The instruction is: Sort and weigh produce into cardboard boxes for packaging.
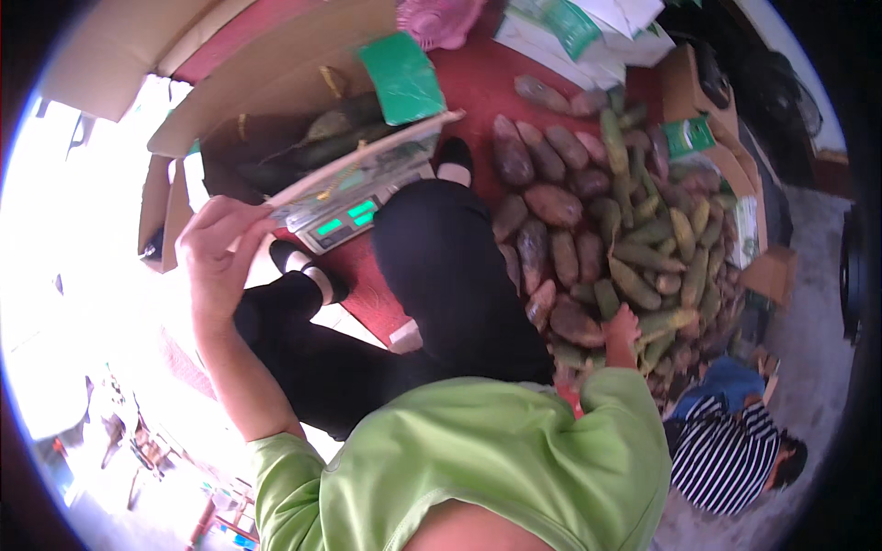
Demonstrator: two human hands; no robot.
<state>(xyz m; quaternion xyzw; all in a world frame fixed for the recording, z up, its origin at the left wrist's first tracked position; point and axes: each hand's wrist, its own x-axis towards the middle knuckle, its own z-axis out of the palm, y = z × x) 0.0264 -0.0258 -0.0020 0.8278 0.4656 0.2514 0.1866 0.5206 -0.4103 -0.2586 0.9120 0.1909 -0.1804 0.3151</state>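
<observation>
Left hand [220, 248]: thumb and forefinger pinched together on the corner of the flap [363, 174], by the scale [342, 228]. Right hand [623, 328]: down in the pile at a green gourd [605, 296]; can't tell if fingers are closed on it. Gourd lies just beside a purple one [575, 323]. Gourd's likely stiff, fairly heavy, maybe slick, could bruise: grab round the middle. Flap's probably light, bendy; pinch the edge.

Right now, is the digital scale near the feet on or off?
On: the digital scale has display windows glowing bright green.
</observation>
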